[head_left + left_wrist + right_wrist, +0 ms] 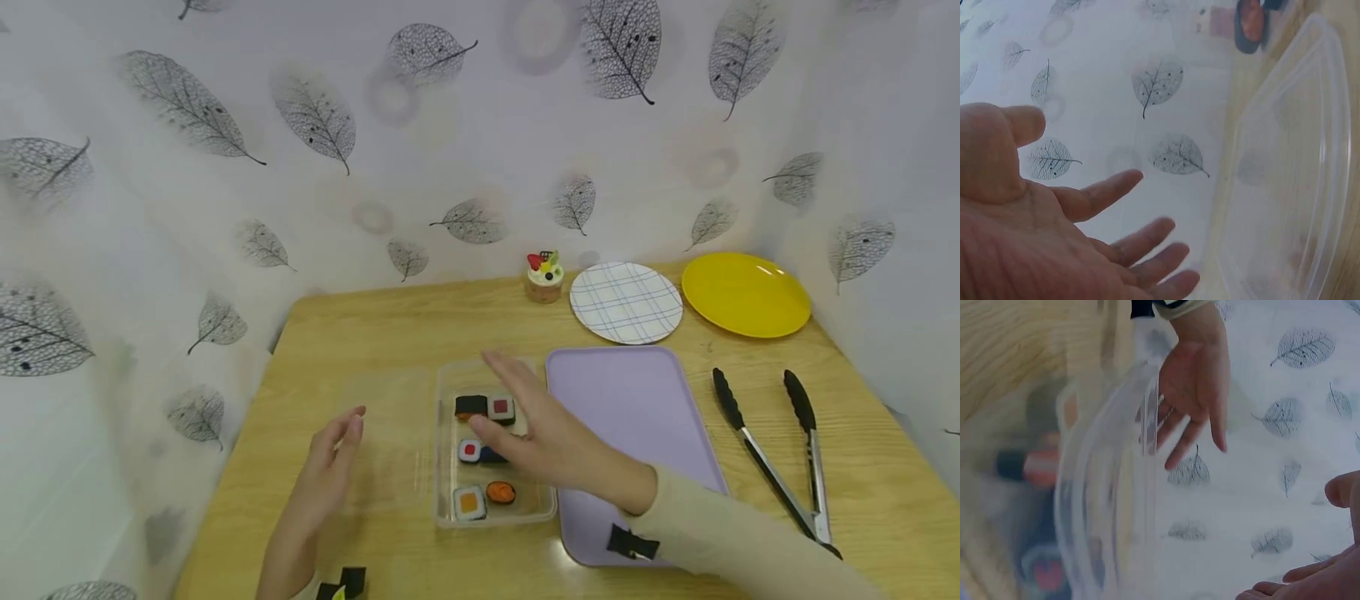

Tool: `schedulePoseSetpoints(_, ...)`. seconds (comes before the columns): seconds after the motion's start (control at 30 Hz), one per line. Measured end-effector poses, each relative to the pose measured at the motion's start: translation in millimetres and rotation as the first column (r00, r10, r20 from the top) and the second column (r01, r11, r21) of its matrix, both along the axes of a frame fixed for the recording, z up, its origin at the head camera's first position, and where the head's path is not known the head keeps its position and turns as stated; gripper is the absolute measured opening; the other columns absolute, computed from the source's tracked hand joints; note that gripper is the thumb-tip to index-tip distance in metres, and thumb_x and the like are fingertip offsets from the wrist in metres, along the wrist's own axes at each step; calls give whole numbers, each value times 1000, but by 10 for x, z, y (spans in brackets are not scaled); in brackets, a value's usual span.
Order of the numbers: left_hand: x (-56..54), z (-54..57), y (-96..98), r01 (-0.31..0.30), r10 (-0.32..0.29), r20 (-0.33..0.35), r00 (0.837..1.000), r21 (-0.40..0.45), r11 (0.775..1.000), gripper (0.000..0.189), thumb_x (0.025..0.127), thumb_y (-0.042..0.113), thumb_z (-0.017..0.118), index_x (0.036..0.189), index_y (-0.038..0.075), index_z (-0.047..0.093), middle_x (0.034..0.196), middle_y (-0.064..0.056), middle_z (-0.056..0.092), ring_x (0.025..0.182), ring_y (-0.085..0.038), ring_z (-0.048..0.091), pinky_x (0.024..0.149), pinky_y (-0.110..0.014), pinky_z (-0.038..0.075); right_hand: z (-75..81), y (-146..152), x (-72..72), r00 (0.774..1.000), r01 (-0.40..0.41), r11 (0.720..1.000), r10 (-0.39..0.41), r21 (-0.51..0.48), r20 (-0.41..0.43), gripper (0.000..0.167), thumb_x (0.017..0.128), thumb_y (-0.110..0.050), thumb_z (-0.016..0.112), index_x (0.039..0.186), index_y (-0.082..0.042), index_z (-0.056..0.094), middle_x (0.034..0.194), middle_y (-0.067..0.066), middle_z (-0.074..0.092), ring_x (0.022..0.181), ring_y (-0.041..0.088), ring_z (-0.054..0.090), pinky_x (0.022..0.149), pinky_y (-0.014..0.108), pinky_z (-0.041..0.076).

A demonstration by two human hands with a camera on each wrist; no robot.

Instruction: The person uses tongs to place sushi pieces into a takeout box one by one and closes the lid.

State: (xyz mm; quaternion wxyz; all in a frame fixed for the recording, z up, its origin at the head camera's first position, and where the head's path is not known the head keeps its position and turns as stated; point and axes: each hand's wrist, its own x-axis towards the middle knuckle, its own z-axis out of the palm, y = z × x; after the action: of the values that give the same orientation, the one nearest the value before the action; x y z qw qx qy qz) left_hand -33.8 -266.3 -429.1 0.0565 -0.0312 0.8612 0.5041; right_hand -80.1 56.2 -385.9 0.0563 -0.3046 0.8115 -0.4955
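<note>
A clear plastic box [442, 467] stands mid-table with several sushi pieces inside, among them a roll with an orange centre [470, 502] and an orange-topped piece [501, 492]. Its transparent lid [390, 442] appears to lie folded out on the left side. Over the box's right part hovers my right hand [551, 437], fingers extended and holding nothing; it hides some of the contents. My left hand [322, 471], also holding nothing, is beside the lid's left edge. In the left wrist view its fingers spread loosely near the clear plastic [1291, 175].
Right of the box lies a lilac tray [615, 392], partly under my right forearm. Black-and-steel tongs [776, 479] lie farther right. Along the back are a toy cupcake [544, 283], a checked white plate [626, 302] and a yellow plate [746, 296], before a leaf-patterned backdrop.
</note>
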Motion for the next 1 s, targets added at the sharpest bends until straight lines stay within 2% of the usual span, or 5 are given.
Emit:
schedulePoseSetpoints(0.13, -19, 22, -37, -59, 58, 46, 997, 20, 998, 71, 115, 48, 18, 162, -5, 27, 168, -32, 15, 156, -51, 5, 124, -80, 10, -24, -475, -15, 988, -117, 991, 123, -59, 97, 77, 109, -45, 55, 169, -15, 18, 176, 5, 19, 162, 27, 24, 133, 55, 30)
schedulePoseSetpoints(0.3, -3, 14, -35, -116, 110, 94, 989, 61, 991, 74, 114, 53, 13, 164, -1, 23, 170, -32, 6, 157, -53, 0, 123, -83, 8, -71, -960, 14, 933, -174, 984, 173, -24, 316, 87, 106, -63, 48, 170, -17, 9, 177, 4, 5, 164, 26, 13, 136, 54, 21)
schedulePoseSetpoints(0.6, 6, 24, -73, -127, 113, 129, 985, 102, 987, 80, 112, 58, 15, 166, -1, 14, 173, -29, 2, 160, -52, -2, 127, -79, 6, -229, -1583, 52, 842, 59, 998, -64, 26, 535, 103, 100, -73, 47, 169, -18, -7, 172, 15, -26, 161, 39, -20, 132, 70, 1)
schedulePoseSetpoints(0.77, 7, 16, -115, -116, 99, 143, 985, 111, 987, 87, 112, 59, 16, 165, -7, -1, 173, -31, -2, 161, -52, -2, 131, -73, 4, -256, -1718, -104, 803, 172, 983, -181, 70, 568, 108, 99, -71, 50, 169, -10, -6, 172, 26, -21, 159, 49, -17, 131, 74, 4)
schedulePoseSetpoints(1.0, 5, -10, -127, -119, 105, 166, 981, 73, 990, 87, 113, 57, 18, 163, -11, 1, 172, -35, 1, 160, -54, 1, 131, -73, 7, -303, -1742, -229, 696, 168, 980, -194, 106, 691, 112, 97, -69, 55, 169, -10, -7, 172, 28, -17, 161, 48, -14, 131, 75, 4)
